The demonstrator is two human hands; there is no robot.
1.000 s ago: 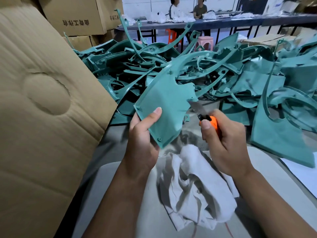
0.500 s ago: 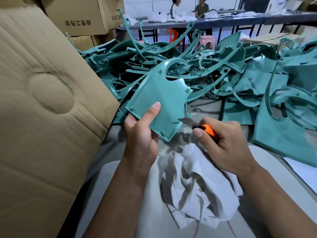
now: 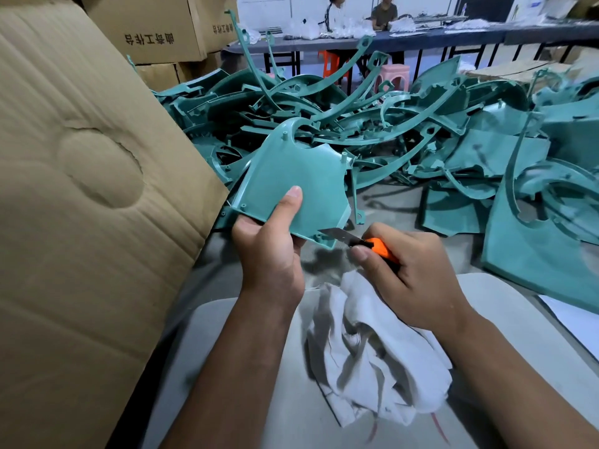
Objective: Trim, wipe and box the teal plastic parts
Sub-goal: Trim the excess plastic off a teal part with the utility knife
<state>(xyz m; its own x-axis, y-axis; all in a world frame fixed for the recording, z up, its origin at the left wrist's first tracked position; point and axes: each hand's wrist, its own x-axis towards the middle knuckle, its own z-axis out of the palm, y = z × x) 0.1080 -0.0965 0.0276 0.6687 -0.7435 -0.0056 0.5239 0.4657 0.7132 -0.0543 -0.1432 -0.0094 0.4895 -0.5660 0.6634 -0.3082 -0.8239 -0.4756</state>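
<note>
Left hand (image 3: 269,251) pinches flat teal plastic part (image 3: 291,179) mid-frame; right hand (image 3: 411,273) grips orange-handled utility knife (image 3: 363,243), blade touching part's lower edge.

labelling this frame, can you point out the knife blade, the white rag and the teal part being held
knife blade (image 3: 337,235): head view, middle of the bare metal strip.
white rag (image 3: 372,348): head view, centre of the crumpled cloth.
teal part (image 3: 291,170): head view, flat face above the thumb.

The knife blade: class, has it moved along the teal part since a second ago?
Yes. The knife blade has slid down from the teal part's right edge to its bottom corner, nearer the cloth.
</note>
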